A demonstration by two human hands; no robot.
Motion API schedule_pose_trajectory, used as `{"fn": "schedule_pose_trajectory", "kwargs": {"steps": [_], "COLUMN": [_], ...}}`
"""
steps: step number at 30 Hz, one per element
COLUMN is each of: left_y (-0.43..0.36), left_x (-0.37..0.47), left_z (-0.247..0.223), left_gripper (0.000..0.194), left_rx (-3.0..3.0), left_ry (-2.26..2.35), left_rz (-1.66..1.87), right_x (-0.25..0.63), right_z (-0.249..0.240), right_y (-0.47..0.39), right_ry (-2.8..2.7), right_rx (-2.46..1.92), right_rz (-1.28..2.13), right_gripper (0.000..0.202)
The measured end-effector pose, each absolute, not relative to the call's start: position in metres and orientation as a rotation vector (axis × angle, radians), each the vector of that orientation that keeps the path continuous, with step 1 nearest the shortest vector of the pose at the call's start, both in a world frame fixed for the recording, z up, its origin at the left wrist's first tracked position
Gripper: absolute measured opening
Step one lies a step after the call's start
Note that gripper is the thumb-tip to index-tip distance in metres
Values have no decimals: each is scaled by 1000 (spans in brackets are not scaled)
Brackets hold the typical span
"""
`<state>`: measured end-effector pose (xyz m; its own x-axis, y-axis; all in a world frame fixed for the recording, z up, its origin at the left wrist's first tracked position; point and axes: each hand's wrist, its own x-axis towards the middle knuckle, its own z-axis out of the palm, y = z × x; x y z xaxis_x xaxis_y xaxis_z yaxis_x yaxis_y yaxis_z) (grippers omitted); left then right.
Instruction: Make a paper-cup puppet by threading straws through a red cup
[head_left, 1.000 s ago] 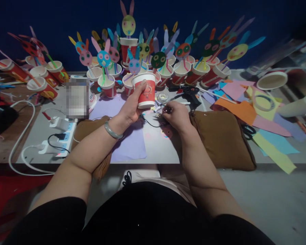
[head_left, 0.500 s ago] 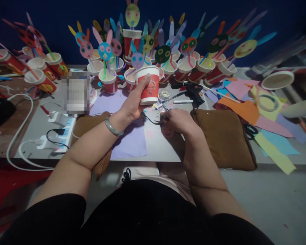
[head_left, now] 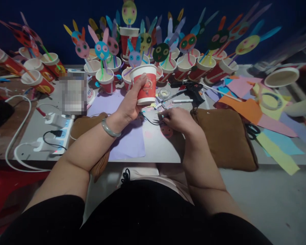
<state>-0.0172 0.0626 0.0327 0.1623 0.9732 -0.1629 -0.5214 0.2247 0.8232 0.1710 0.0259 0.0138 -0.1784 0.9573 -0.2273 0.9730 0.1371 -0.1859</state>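
Note:
My left hand (head_left: 133, 98) is wrapped round a red and white paper cup (head_left: 148, 85), which stands upright above the table with its rim up. My right hand (head_left: 177, 119) is low over the table, its fingers curled together. Whatever is between those fingers is too small or hidden to make out. Just below them lies a small pink paper face (head_left: 166, 131), partly in shadow. A dark cable (head_left: 149, 119) runs up to the right fingertips. Behind these fingers are a white pen (head_left: 183, 101), a tape roll (head_left: 164, 93) and small scraps.
Paper cups with rabbit-faced sticks, one a lilac rabbit (head_left: 134, 58), crowd the back. A black glue gun (head_left: 195, 92), brown pouch (head_left: 224, 139), scissors (head_left: 252, 131) and coloured paper (head_left: 242, 107) lie right. A power strip (head_left: 63, 136) and purple sheet (head_left: 129, 143) are left.
The cup in my left hand has shifted slightly to the left, as has much of the view. My right hand stays low at nearly the same spot, fingers still curled.

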Motion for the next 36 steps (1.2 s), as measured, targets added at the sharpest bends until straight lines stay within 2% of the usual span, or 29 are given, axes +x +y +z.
{"fn": "schedule_pose_trajectory", "kwargs": {"steps": [9, 13, 17, 21, 22, 24, 27, 31, 36], "left_y": [61, 62, 64, 65, 65, 65, 66, 69, 70], "left_x": [-17, -16, -16, -16, -16, -17, -20, -23, -24], "left_z": [33, 33, 32, 30, 30, 30, 30, 26, 23], "left_gripper": [43, 42, 40, 42, 43, 47, 56, 67, 70], "left_rx": [721, 716, 718, 707, 704, 699, 716, 764, 775], "left_ry": [830, 835, 819, 831, 833, 826, 784, 737, 724], "left_rz": [1206, 1223, 1242, 1262, 1259, 1241, 1186, 1091, 1039], "right_x": [171, 170, 170, 171, 171, 169, 163, 149, 138], "right_z": [12, 6, 1, -1, -1, 0, 5, 11, 14], "right_y": [26, 27, 32, 37, 37, 37, 32, 20, 10], "right_ry": [2290, 2337, 2507, 2789, 2825, 2853, 2902, 3005, 2873], "right_rx": [1958, 1964, 2372, 2890, 2985, 3096, 3013, 2771, 2644], "right_rz": [-363, -476, -574, -734, -747, -769, -959, -1190, -1534], "right_gripper": [39, 41, 40, 15, 16, 32, 45, 43, 39]}}
